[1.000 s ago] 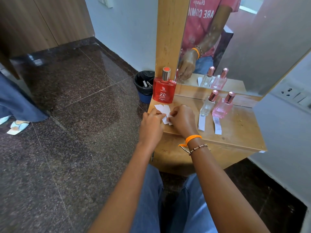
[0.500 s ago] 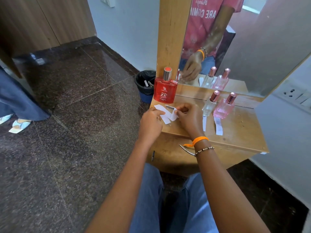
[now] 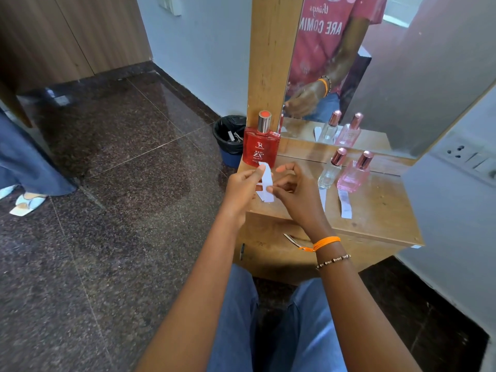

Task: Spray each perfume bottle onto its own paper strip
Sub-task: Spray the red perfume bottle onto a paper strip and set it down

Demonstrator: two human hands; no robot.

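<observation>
A red perfume bottle (image 3: 261, 150) stands at the back left of the small wooden table (image 3: 381, 213). A clear bottle (image 3: 328, 174) and a pink bottle (image 3: 351, 178) stand to its right, each with a white paper strip in front: one (image 3: 323, 198) and another (image 3: 345, 204). My left hand (image 3: 240, 190) pinches a white paper strip (image 3: 266, 178) upright in front of the red bottle. My right hand (image 3: 296, 196) is beside it, fingers loosely apart, one fingertip touching the strip's lower part. More white paper (image 3: 264, 197) lies on the table under my hands.
A mirror (image 3: 389, 76) in a wooden frame rises behind the bottles. A black-lined bin (image 3: 230, 135) sits on the dark floor left of the table. Wall sockets (image 3: 461, 154) are at the right. Another person's leg and sandal (image 3: 26, 200) are at the far left.
My hands have lifted off the tabletop. The left hand now holds one strip upright, and the right hand has loosened its fingers from the paper.
</observation>
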